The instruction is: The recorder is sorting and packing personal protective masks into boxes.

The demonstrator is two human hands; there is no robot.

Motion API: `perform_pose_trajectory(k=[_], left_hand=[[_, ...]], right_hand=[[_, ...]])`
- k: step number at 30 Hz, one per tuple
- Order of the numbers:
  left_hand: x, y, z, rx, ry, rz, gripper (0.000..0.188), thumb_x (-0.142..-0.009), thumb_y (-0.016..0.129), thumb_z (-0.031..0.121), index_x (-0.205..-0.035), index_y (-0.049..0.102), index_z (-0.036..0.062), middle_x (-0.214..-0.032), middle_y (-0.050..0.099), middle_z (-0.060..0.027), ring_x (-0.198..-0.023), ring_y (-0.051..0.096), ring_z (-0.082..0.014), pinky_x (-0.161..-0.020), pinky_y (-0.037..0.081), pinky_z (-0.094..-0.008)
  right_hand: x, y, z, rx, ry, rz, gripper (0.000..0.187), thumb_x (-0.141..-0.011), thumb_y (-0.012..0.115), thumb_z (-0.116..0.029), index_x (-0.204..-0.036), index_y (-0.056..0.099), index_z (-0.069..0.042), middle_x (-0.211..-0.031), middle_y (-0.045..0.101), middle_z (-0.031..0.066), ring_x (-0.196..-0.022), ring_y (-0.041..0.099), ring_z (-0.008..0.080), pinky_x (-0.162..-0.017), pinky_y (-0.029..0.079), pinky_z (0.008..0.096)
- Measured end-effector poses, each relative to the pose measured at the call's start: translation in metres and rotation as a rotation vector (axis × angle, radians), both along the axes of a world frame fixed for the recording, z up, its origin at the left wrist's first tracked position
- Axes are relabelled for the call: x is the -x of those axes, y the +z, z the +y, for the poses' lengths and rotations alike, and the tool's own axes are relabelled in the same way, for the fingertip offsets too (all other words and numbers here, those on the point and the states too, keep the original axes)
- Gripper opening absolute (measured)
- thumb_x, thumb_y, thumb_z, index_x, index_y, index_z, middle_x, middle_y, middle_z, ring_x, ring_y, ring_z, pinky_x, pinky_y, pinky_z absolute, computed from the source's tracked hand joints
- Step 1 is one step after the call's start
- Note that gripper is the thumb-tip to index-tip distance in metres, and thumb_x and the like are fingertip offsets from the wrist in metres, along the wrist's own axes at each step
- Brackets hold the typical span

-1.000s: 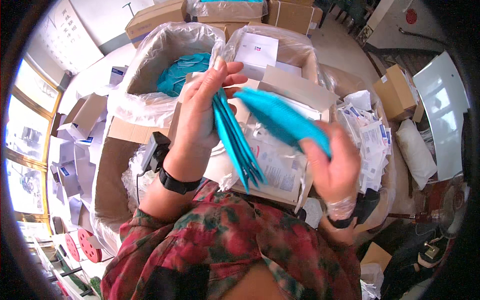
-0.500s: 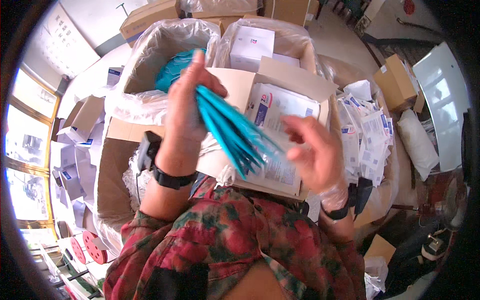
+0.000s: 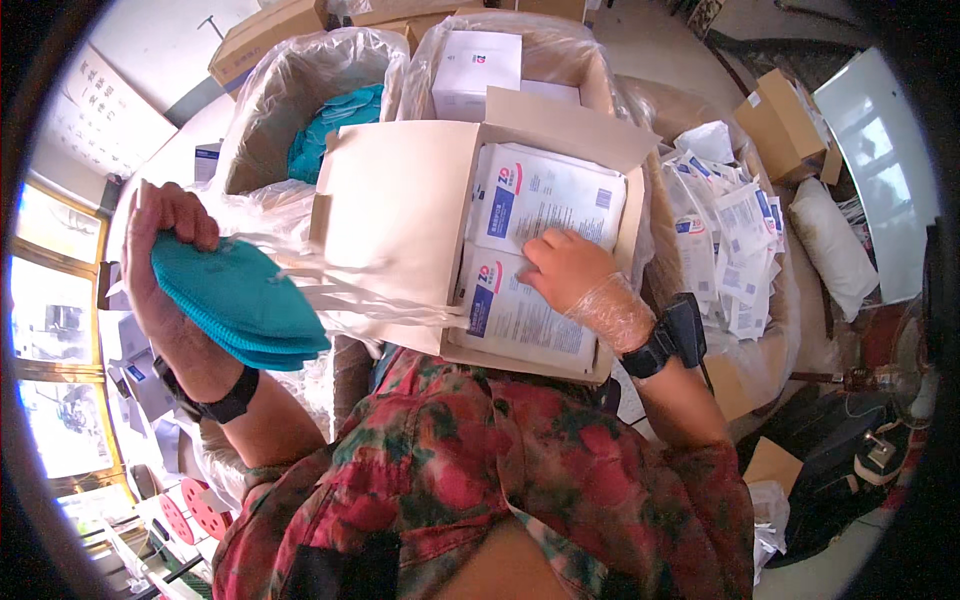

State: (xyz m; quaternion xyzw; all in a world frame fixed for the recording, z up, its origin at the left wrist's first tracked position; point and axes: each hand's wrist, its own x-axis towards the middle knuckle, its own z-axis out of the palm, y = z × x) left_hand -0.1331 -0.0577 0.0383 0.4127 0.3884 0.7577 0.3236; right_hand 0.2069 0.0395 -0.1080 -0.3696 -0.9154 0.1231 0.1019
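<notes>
At the left, my left hand (image 3: 165, 255) is closed round the edge of a stack of teal folded face masks (image 3: 235, 300). White elastic straps (image 3: 380, 300) trail from the masks to the right, across the open carton flap. My right hand (image 3: 575, 270) rests over an open carton (image 3: 400, 190), its fingers curled down where two white printed packets meet. The far packet (image 3: 555, 190) and the near packet (image 3: 530, 325) lie flat inside. Whatever the right fingertips pinch, if anything, is hidden beneath them. Clear plastic film wraps the right wrist.
A plastic-lined box (image 3: 265, 110) behind holds more teal masks (image 3: 340, 120). Beside it, another lined box holds a white carton (image 3: 477, 72). On the right, a bin is heaped with loose white packets (image 3: 735, 225). Flattened cartons (image 3: 150, 370) pile up at the left.
My left hand has swung left and lower with the masks, whose straps now stretch out behind. My right hand has come down onto the packets in the carton. The view has shifted slightly.
</notes>
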Motion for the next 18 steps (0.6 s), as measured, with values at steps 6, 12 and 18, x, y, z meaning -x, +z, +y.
perform_pose_trajectory(k=[6, 12, 18], left_hand=[[-0.039, -0.027, 0.015, 0.317, -0.033, 0.326, 0.011, -0.084, 0.056, 0.014, -0.08, 0.059, 0.0039, -0.072, 0.053, 0.0005, -0.063, 0.046, -0.0066, -0.056, 0.035, -0.021], [-0.107, -0.056, 0.038, 0.527, -0.477, 0.596, 0.032, -0.081, 0.073, 0.017, -0.109, 0.066, 0.0028, -0.087, 0.064, -0.0005, -0.077, 0.053, -0.007, -0.068, 0.044, -0.0228], [-0.132, -0.05, 0.046, 0.403, -0.58, 0.658, 0.012, -0.086, 0.066, 0.012, -0.09, 0.067, 0.0003, -0.084, 0.064, -0.0038, -0.079, 0.056, -0.0093, -0.07, 0.045, -0.0243]], right_hand=[[-0.007, 0.026, 0.002, 0.173, 0.048, 0.199, 0.023, -0.077, 0.071, -0.017, -0.086, 0.054, -0.004, -0.087, 0.057, 0.0134, -0.084, 0.058, 0.0331, -0.072, 0.047, 0.0418], [-0.007, 0.081, -0.018, 0.306, 0.021, 0.422, 0.024, -0.074, 0.072, -0.008, -0.084, 0.051, -0.003, -0.079, 0.056, 0.014, -0.076, 0.058, 0.0354, -0.067, 0.046, 0.0409], [-0.015, 0.104, -0.02, 0.202, 0.03, 0.458, 0.021, -0.076, 0.071, -0.008, -0.085, 0.053, -0.003, -0.076, 0.055, 0.0123, -0.073, 0.059, 0.0302, -0.065, 0.046, 0.0368]])
